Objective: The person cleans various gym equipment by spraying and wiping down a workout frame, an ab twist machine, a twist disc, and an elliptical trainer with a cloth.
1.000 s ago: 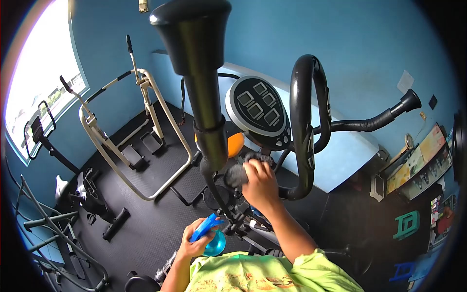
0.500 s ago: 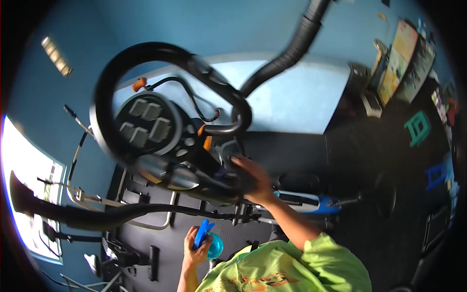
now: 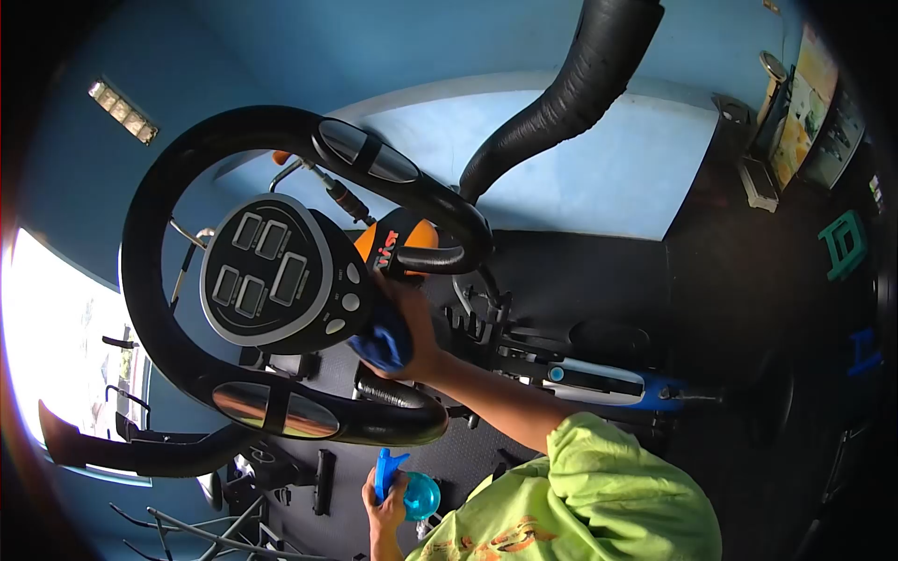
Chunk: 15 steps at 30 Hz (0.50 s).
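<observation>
My left hand [image 3: 384, 505] is wrapped round a spray bottle [image 3: 422, 496] with a blue trigger head and a round, clear turquoise body. Stretched forward, my right hand [image 3: 418, 323] grips a dark blue cloth [image 3: 385, 338]. The cloth lies against the near side of an exercise machine's round console [image 3: 271, 271], close to its buttons. Part of the right hand's fingers is hidden behind the console and cloth. A black looped handlebar [image 3: 154, 187] with metal sensor plates surrounds the console. Beyond the hand is an orange cover [image 3: 419, 234] on the post.
Long padded black arms [image 3: 561, 103] rise on both sides of the handlebar. A blue and white machine frame [image 3: 617, 381] stands to the right. A green stool [image 3: 843, 245] and a blue stool [image 3: 864, 352] are farther right. Other gym equipment [image 3: 234, 533] stands at lower left.
My right hand has moved left to the console with the cloth, which now shows clearly. The view has shifted, and the console appears lower and less blurred. My left hand still holds the spray bottle.
</observation>
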Each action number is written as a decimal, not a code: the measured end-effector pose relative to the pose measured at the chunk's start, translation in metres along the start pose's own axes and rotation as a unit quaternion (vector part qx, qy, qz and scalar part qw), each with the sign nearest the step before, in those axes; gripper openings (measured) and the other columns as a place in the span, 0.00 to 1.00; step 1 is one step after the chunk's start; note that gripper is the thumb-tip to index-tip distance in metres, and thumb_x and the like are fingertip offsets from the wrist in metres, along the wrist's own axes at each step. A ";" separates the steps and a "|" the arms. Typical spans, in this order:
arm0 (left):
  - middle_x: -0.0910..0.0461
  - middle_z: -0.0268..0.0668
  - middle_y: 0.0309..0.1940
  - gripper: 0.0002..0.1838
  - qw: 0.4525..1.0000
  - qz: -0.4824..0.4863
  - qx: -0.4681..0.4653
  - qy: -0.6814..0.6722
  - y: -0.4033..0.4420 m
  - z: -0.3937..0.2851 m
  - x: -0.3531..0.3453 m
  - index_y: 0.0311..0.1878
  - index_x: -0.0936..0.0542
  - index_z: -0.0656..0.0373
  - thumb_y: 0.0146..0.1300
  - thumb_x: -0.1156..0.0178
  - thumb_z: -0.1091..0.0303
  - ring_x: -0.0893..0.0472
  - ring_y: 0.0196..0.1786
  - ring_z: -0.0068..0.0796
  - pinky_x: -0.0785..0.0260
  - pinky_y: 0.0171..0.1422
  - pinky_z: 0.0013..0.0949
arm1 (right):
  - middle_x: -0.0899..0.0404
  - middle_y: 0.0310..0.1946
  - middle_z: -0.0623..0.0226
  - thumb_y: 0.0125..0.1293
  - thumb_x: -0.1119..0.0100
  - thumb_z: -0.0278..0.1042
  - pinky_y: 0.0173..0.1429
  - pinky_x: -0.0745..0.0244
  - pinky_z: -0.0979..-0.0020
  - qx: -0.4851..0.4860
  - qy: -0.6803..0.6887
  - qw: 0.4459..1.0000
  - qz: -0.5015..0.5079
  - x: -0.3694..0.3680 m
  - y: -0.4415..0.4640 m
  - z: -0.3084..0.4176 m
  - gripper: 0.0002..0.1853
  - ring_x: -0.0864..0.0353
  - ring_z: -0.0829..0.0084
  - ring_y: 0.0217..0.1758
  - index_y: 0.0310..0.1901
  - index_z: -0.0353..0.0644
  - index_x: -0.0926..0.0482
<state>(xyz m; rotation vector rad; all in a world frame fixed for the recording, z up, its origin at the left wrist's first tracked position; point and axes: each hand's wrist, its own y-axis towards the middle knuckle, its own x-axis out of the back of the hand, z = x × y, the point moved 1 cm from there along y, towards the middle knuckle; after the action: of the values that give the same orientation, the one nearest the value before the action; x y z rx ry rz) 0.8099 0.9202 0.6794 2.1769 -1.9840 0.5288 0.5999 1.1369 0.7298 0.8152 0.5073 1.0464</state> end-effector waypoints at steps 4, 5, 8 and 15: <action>0.18 0.32 0.29 0.04 0.999 -0.037 0.002 -0.026 0.001 0.005 -0.004 0.35 0.19 0.62 0.57 0.37 0.75 0.23 0.30 0.18 0.31 0.37 0.24 | 0.31 0.55 0.51 0.44 0.26 0.43 0.63 0.40 0.53 -0.021 -0.006 1.000 -0.020 -0.005 0.021 0.011 0.47 0.30 0.49 0.58 0.66 0.34 0.38; 0.18 0.33 0.30 0.03 0.999 -0.033 0.007 -0.038 0.003 0.005 -0.007 0.36 0.19 0.62 0.58 0.37 0.76 0.22 0.30 0.19 0.31 0.38 0.24 | 0.31 0.55 0.51 0.42 0.25 0.43 0.63 0.40 0.53 -0.028 0.002 0.999 -0.020 -0.007 0.020 0.010 0.48 0.30 0.50 0.58 0.65 0.35 0.37; 0.17 0.34 0.30 0.03 0.998 -0.034 0.021 -0.055 0.004 -0.004 -0.020 0.36 0.19 0.62 0.59 0.37 0.76 0.20 0.30 0.20 0.30 0.37 0.24 | 0.30 0.55 0.53 0.35 0.22 0.44 0.63 0.41 0.53 -0.031 0.032 0.995 -0.091 -0.016 0.026 0.013 0.50 0.31 0.51 0.59 0.62 0.38 0.35; 0.17 0.34 0.31 0.05 0.983 0.016 -0.101 0.150 0.023 0.014 -0.007 0.39 0.20 0.61 0.61 0.36 0.75 0.17 0.34 0.25 0.27 0.43 0.29 | 0.29 0.53 0.56 0.32 0.20 0.42 0.63 0.40 0.57 -0.056 0.031 0.997 -0.035 0.001 0.006 -0.003 0.50 0.29 0.53 0.58 0.61 0.38 0.34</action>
<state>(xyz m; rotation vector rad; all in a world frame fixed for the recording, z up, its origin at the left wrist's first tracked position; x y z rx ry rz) 0.7889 0.9190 0.6608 1.8284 -1.8255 0.5930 0.5952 1.1397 0.7327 0.6639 0.5219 1.0277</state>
